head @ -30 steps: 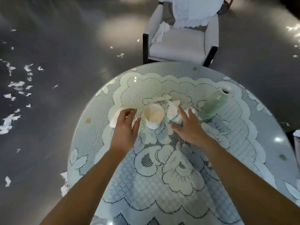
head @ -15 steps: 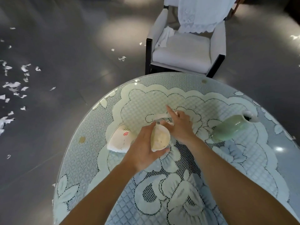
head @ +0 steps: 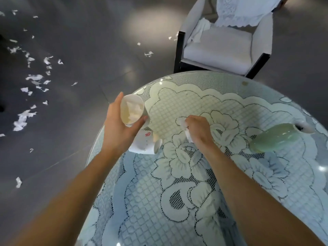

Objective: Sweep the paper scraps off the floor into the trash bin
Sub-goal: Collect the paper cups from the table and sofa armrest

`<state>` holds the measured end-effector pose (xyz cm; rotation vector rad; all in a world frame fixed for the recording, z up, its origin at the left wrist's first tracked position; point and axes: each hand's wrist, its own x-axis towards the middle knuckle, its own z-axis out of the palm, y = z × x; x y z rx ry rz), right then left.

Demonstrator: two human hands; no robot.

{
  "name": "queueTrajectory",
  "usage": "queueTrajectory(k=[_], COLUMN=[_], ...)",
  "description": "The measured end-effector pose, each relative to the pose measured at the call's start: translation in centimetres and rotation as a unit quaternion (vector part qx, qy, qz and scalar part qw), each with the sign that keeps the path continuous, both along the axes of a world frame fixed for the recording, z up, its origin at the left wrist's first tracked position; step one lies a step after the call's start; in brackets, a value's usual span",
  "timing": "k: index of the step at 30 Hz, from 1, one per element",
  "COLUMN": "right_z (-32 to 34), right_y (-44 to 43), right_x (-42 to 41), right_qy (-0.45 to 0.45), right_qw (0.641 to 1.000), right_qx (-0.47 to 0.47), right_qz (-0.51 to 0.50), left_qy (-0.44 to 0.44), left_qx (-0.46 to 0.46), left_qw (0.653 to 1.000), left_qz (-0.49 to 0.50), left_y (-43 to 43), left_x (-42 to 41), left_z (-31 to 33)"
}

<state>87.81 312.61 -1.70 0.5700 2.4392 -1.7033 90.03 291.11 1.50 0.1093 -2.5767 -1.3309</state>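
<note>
Fingers point(head: 140, 120) of the left hand point(head: 119, 126) curl round a paper cup point(head: 132, 110); the right hand point(head: 198, 130) clenches crumpled paper point(head: 188, 137) on the desk point(head: 195, 192). The paper scraps point(head: 33, 78) lie scattered across the floor point(head: 85, 41), featherlight and flimsy, likely drifting unless swept gently

White paper scraps point(head: 23, 119) on dark grey floor point(head: 88, 41), cream floral lace tablecloth point(head: 177, 192), pale green vase point(head: 276, 139) at right, white chair point(head: 218, 48) framed black.
</note>
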Motion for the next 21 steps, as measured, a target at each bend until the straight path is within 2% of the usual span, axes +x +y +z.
queueTrajectory(k=[3,7,11,13,15,19,21], right_z=[1.1,0.6,-0.7,-1.1,-1.1,-0.9,-0.3], right_y=[-2.8,-7.1,-9.7,-9.9,-9.9,-9.7,-9.0], right_x=[1.4,2.6,3.4,3.6,3.8,4.8,5.7], right_qy=[0.001,0.028,0.019,-0.008,-0.034,-0.018,-0.01], right_qw=[0.998,0.979,0.949,0.949,0.961,0.97,0.98], right_qx=[-0.01,0.094,0.199,0.206,0.169,0.16,0.15], right_qz=[0.056,0.18,0.245,0.239,0.218,0.181,0.131], left_qy=[-0.012,-0.046,-0.061,-0.071,-0.084,-0.097,-0.094], left_qx=[-0.01,-0.021,-0.026,-0.03,-0.031,-0.028,-0.039], left_qw=[0.999,0.997,0.996,0.995,0.995,0.995,0.995], left_qz=[0.035,0.051,0.062,0.056,0.047,0.018,-0.012], left_y=[-2.3,-4.9,-6.7,-7.4,-8.0,-8.2,-7.9], left_x=[0.8,2.5,3.6,4.0,4.2,4.2,4.0], left_z=[-0.5,-1.8,-3.0,-3.3,-3.6,-3.7,-3.6])
